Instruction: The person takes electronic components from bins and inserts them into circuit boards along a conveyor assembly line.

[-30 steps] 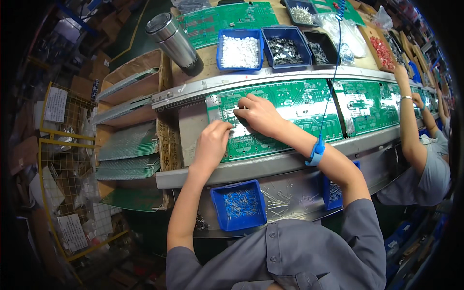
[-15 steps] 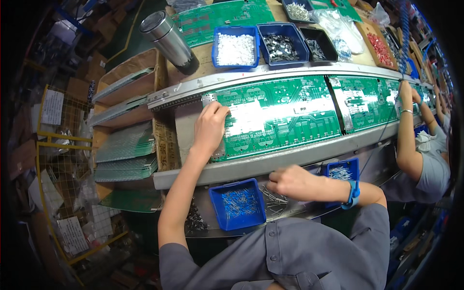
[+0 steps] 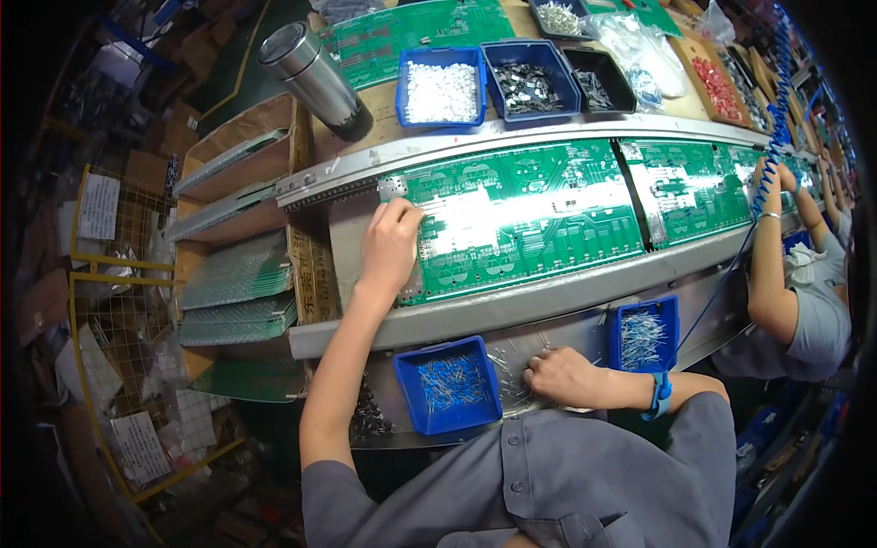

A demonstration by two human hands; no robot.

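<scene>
A large green circuit board [image 3: 521, 260] lies in the metal rail track in front of me. At its left edge rests my left hand [image 3: 391, 242], fingers curled closed; whatever is in them is hidden. Lower down, my right hand [image 3: 565, 377], a blue band on its wrist, touches the metal ledge with closed fingers, at some loose thin-leaded components [image 3: 513, 373]. Its fingertips are too hidden to show a held part. Left of it sits a blue bin [image 3: 437, 424] of blue leaded components; right of it another blue bin [image 3: 670, 315] contains pale leaded ones.
A second green board [image 3: 696, 205] follows on the right, where a co-worker's arm [image 3: 770, 265] reaches over the track beside a coiled blue cord [image 3: 779, 100]. Beyond the rail stand part bins [image 3: 399, 87] and a steel tumbler [image 3: 315, 78]. A cardboard rack [image 3: 315, 265] holds boards at left.
My right hand has moved down and slightly right onto the loose components on the ledge. My left hand has shifted slightly left and down along the board's edge.
</scene>
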